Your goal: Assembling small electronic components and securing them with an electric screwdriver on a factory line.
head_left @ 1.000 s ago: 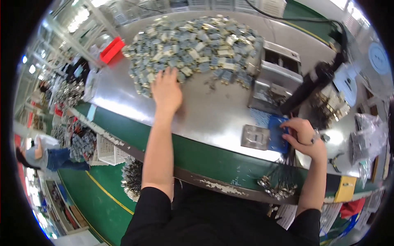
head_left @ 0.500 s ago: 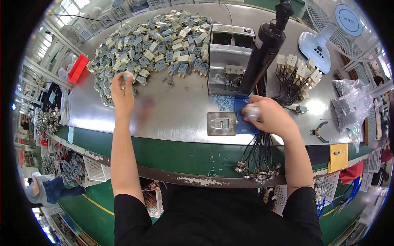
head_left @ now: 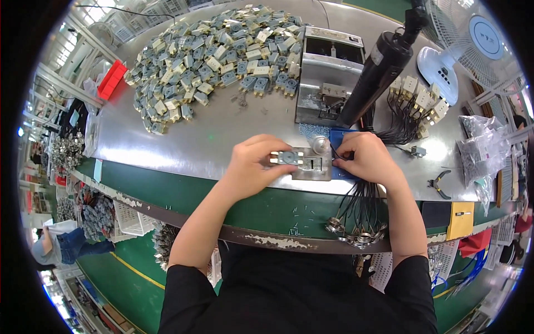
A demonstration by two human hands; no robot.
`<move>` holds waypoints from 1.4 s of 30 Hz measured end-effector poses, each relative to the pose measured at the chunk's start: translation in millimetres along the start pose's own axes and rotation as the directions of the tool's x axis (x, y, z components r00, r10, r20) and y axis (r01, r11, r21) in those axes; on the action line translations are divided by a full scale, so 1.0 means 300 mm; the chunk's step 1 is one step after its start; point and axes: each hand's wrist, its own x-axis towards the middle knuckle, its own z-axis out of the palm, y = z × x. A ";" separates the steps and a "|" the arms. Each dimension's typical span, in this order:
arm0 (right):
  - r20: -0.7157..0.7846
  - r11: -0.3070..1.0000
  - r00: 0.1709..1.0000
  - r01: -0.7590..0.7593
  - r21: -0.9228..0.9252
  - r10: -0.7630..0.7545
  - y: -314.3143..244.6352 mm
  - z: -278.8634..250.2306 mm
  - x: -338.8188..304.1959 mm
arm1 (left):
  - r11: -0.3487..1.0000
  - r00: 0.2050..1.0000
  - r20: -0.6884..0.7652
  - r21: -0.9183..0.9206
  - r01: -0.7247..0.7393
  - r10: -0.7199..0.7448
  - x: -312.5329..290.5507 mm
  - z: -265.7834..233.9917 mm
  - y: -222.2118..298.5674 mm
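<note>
My left hand (head_left: pixel 253 167) pinches a grey plastic block with brass terminals (head_left: pixel 287 158) between thumb and fingers. The block is over the left part of a metal fixture plate (head_left: pixel 311 173) with a recess. On the right, my right hand (head_left: pixel 364 156) has its fingers closed on a thin black cable (head_left: pixel 335 150) above the blue tray (head_left: pixel 342 172). A shiny round metal piece (head_left: pixel 320 145) lies at the plate's far edge, beside the fingertips. Whether the cable joins that round piece I cannot tell.
Behind the plate stands a metal press (head_left: pixel 328 78) with a black cylinder (head_left: pixel 378 72). A large heap of grey and cream blocks (head_left: pixel 222 61) covers the back left. Wired blocks (head_left: pixel 420 100), a fan (head_left: pixel 439 72), pliers (head_left: pixel 441 185) and cables with metal rings (head_left: pixel 361 234) are rightward.
My left hand has come right and nearer from the heap to the fixture plate with a block. The round metal piece, earlier at my right hand, is now at the plate's far edge.
</note>
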 end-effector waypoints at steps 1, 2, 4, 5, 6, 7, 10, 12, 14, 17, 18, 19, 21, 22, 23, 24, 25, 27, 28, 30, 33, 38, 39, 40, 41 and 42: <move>0.009 1.000 1.000 0.004 -0.003 -0.004 0.000 0.001 0.000 | 0.999 0.999 0.013 -0.025 -0.036 0.037 0.001 0.012 0.001; 0.019 1.000 1.000 0.007 -0.006 -0.007 -0.001 0.004 0.002 | 0.996 0.997 0.025 -0.051 -0.073 0.074 0.002 0.020 0.000; 0.001 1.000 1.000 0.017 0.020 -0.017 -0.003 0.007 -0.002 | 0.995 0.998 0.031 -0.080 -0.059 0.062 0.010 0.040 -0.010; -0.020 0.999 1.000 0.025 0.043 -0.024 -0.004 0.009 -0.004 | 0.993 0.998 0.038 -0.110 -0.050 0.054 0.010 0.049 -0.014; -0.018 0.999 1.000 0.022 0.047 -0.022 0.000 0.013 -0.005 | 0.993 0.998 0.041 -0.110 -0.046 0.050 0.008 0.061 -0.018; -0.017 0.998 1.000 -0.001 0.058 0.002 0.006 0.016 -0.003 | 0.988 0.998 0.036 -0.149 -0.043 0.049 0.006 0.073 -0.022; 0.016 0.997 0.999 -0.034 0.066 0.033 0.012 0.013 0.002 | 0.984 0.999 0.042 -0.176 -0.026 0.034 -0.001 0.106 -0.033; 0.047 0.997 0.998 -0.045 0.064 0.042 0.010 0.009 0.000 | 0.986 0.998 0.055 -0.166 -0.013 0.022 0.000 0.111 -0.040; 0.070 0.997 0.996 -0.058 0.056 0.054 0.008 0.009 -0.003 | 0.997 0.995 0.066 -0.008 -0.079 0.080 0.004 0.102 -0.052; 0.065 0.998 0.997 -0.052 0.027 0.050 -0.008 -0.003 -0.001 | 0.978 0.985 0.113 -0.149 0.146 -0.129 -0.008 0.118 -0.072; 0.064 0.998 0.996 -0.057 0.030 0.055 -0.004 -0.001 -0.005 | 0.978 0.984 0.119 -0.149 0.147 -0.130 -0.006 0.121 -0.070; 0.075 0.998 0.996 -0.051 0.028 0.049 -0.001 0.001 -0.009 | 0.960 0.967 0.162 -0.172 0.222 -0.195 -0.002 0.123 -0.063; 0.089 0.998 0.995 -0.048 0.028 0.045 0.000 0.003 -0.013 | 0.934 0.943 0.209 -0.192 0.300 -0.260 0.005 0.127 -0.054; 0.097 0.999 0.995 -0.032 0.013 0.031 -0.004 0.001 -0.013 | 0.929 0.937 0.228 -0.201 0.311 -0.265 0.008 0.130 -0.050; 0.104 1.000 0.994 -0.017 -0.001 0.017 -0.007 0.002 -0.012 | 0.923 0.931 0.246 -0.211 0.322 -0.269 0.011 0.134 -0.044; 0.106 1.000 0.994 -0.018 0.001 0.018 -0.004 0.004 -0.013 | 0.922 0.930 0.248 -0.211 0.325 -0.271 0.014 0.140 -0.033; 0.116 1.000 0.993 0.003 -0.019 -0.001 -0.002 0.006 -0.014 | 0.919 0.929 0.239 -0.212 0.333 -0.282 0.019 0.145 -0.020; 0.127 0.999 0.992 0.023 -0.039 -0.018 -0.001 0.009 -0.014 | 0.916 0.928 0.231 -0.213 0.341 -0.292 0.025 0.162 -0.013; 0.127 0.998 0.992 0.031 -0.054 -0.024 -0.004 0.010 -0.014 | 0.900 0.926 0.208 -0.244 0.361 -0.315 0.027 0.173 -0.017; 0.124 0.997 0.992 0.038 -0.072 -0.029 -0.012 0.011 -0.015 | 0.885 0.924 0.184 -0.275 0.377 -0.336 0.033 0.174 -0.017; 0.043 1.000 0.999 -0.005 -0.004 0.005 -0.022 0.011 -0.022 | 0.951 0.954 0.185 -0.155 0.267 -0.237 0.034 0.153 -0.014; 0.078 0.998 0.996 0.047 -0.045 -0.044 -0.021 0.021 -0.013 | 0.974 0.983 0.072 -0.162 -0.156 0.169 0.008 0.169 -0.095; 0.093 0.997 0.995 0.051 -0.052 -0.046 -0.021 0.020 -0.016 | 0.974 0.983 0.069 -0.158 -0.159 0.172 0.007 0.169 -0.090; 0.087 0.996 0.994 0.067 -0.062 -0.061 -0.019 0.018 -0.025 | 0.980 0.989 0.080 -0.167 -0.106 0.121 0.005 0.172 -0.082; 0.085 0.995 0.994 0.073 -0.064 -0.067 -0.016 0.013 -0.032 | 0.983 0.994 0.090 -0.176 -0.053 0.069 0.003 0.174 -0.074; 0.095 0.994 0.993 0.075 -0.082 -0.067 -0.013 0.010 -0.036 | 0.984 0.994 0.086 -0.170 -0.055 0.071 0.006 0.165 -0.056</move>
